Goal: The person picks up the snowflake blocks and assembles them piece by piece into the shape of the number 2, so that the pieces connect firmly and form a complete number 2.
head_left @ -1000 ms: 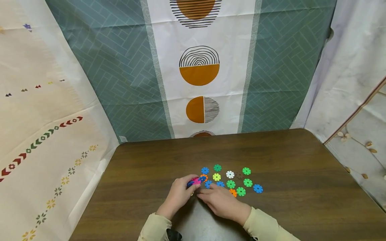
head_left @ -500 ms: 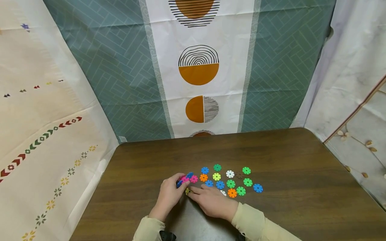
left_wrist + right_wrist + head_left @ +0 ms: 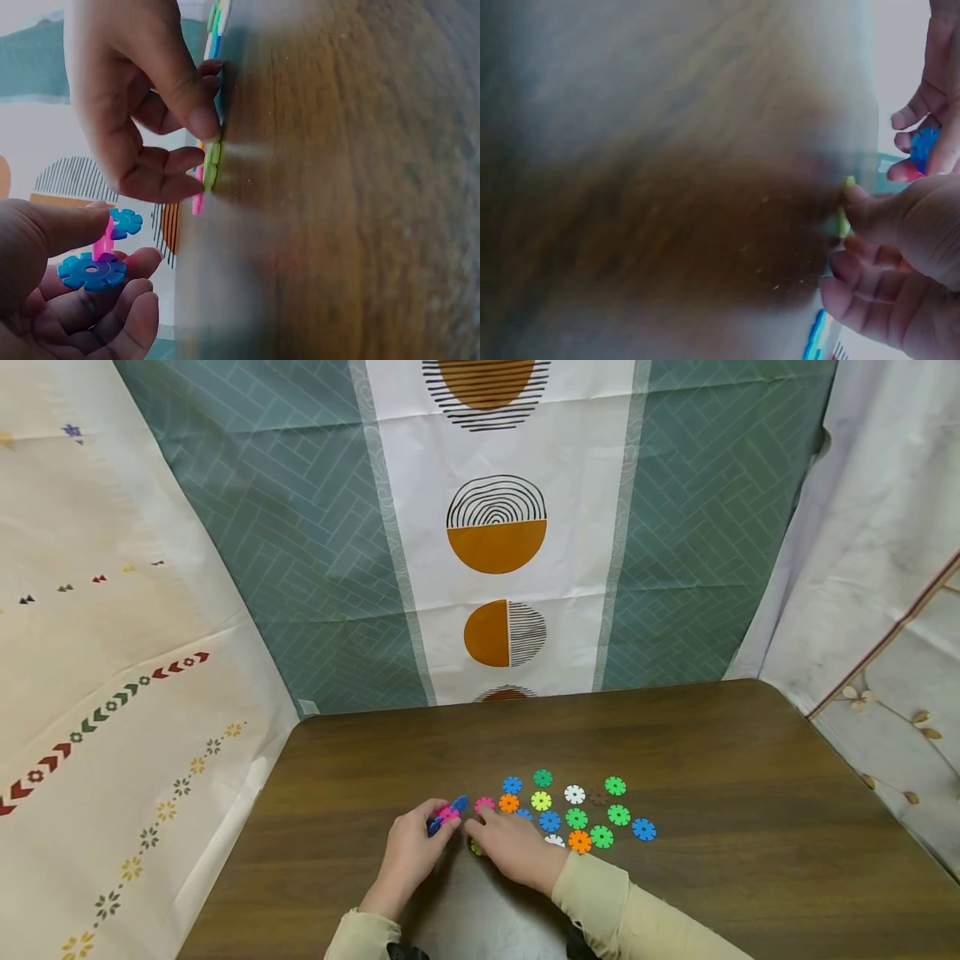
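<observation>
My left hand (image 3: 405, 847) pinches a small joined piece of notched plastic discs, a pink disc (image 3: 102, 246) set crosswise between blue discs (image 3: 91, 271). It is held above the table at the left end of the loose discs. Just right of it, my right hand (image 3: 517, 850) reaches down to the tabletop with bent fingers. Its thumb and fingertips grip a yellow-green disc (image 3: 212, 165) low at the table surface; the hand partly covers it in the head view. Beyond those fingers lies a loose pink disc (image 3: 484, 804).
Several loose notched discs lie flat to the right, among them an orange disc (image 3: 580, 841), a white disc (image 3: 574, 794), a green disc (image 3: 618, 815) and a blue disc (image 3: 643, 829). The brown table (image 3: 360, 760) meets patterned cloth hangings behind and at both sides.
The left hand has moved left with the blue and pink piece, away from the loose discs, and turned it. The right hand has also shifted left to the yellow-green disc.
</observation>
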The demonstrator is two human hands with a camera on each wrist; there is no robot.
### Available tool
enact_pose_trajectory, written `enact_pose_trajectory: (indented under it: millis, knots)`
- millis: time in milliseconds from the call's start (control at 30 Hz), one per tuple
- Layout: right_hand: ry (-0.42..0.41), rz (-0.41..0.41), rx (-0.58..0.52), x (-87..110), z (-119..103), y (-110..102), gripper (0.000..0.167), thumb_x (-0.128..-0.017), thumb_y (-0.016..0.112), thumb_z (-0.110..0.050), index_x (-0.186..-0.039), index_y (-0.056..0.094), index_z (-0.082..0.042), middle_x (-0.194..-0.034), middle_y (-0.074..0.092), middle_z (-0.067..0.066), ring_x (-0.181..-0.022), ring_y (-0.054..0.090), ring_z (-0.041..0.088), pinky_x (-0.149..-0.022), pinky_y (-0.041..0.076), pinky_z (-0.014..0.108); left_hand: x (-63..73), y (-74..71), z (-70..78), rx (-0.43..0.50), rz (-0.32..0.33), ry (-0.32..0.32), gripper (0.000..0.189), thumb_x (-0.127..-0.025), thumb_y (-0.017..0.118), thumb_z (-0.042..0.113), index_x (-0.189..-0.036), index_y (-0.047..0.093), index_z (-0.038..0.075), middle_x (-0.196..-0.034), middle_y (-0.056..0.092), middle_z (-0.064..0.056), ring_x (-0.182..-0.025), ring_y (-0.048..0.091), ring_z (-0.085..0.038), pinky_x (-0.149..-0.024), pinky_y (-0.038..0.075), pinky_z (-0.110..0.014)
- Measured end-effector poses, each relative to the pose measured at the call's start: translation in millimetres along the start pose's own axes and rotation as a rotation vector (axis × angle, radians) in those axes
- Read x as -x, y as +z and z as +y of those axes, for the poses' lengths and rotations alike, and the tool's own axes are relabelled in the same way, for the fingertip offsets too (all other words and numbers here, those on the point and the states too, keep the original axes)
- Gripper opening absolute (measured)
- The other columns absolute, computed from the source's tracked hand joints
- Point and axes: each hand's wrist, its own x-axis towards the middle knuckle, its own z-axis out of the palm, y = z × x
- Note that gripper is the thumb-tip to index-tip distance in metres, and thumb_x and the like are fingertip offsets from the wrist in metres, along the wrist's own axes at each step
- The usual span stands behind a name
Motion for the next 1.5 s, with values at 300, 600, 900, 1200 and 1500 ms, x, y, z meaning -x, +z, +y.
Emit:
enact_pose_trajectory:
  millis: [300,600,900,1200,1500]
  knots:
    - [0.088,0.088,-0.183,9.4,12.4,-1.8,0.032,-0.076,0.085,-0.019,-0.085,0.054,-0.015,-0.068,0.056,-0.007,-0.058,0.054,0.01,-0.052,0.044,0.024,0.8,3.6,1.6,0.022,-0.007,-0.01,0.031,-0.089,0.072,0.023,-0.115,0.069,0.007,-0.109,0.07,-0.01,-0.096,0.065,-0.026,-0.084,0.053,-0.047]
    - [0.173,0.182,-0.356,28.9,27.8,-6.3,0.018,-0.087,0.074,-0.018,-0.073,0.062,-0.018,-0.062,0.049,-0.013,-0.055,0.041,0.002,-0.052,0.036,0.022,2.1,9.6,7.3,0.065,0.012,0.075,0.023,-0.09,0.071,0.02,-0.111,0.072,0.01,-0.106,0.071,-0.008,-0.096,0.066,-0.025,-0.085,0.053,-0.046]
    - [0.332,0.149,-0.744,53.8,40.6,-19.0,0.004,-0.095,0.063,-0.013,-0.093,0.064,-0.01,-0.069,0.066,-0.001,-0.046,0.05,0.008,-0.048,0.046,0.026,4.5,14.4,16.1,0.18,-0.119,0.089,0.032,-0.092,0.068,0.035,-0.116,0.07,0.014,-0.107,0.07,-0.003,-0.089,0.061,-0.016,-0.082,0.053,-0.038]
    - [0.457,0.225,-0.977,62.4,49.1,-31.0,0.014,-0.096,0.062,-0.014,-0.104,0.062,-0.002,-0.074,0.07,0.013,-0.046,0.052,0.033,-0.042,0.043,0.027,8.1,23.4,35.7,0.147,-0.182,0.282,0.028,-0.091,0.07,0.024,-0.117,0.07,0.013,-0.112,0.07,-0.003,-0.102,0.065,-0.019,-0.09,0.052,-0.041]
    - [0.434,0.183,-1.003,66.7,54.0,-31.0,0.017,-0.097,0.061,-0.013,-0.105,0.067,0.001,-0.071,0.067,0.015,-0.045,0.046,0.012,-0.043,0.045,0.027,9.3,29.5,41.9,0.089,-0.219,0.367,0.028,-0.091,0.069,0.017,-0.118,0.07,0.013,-0.113,0.07,-0.001,-0.103,0.066,-0.015,-0.089,0.052,-0.037]
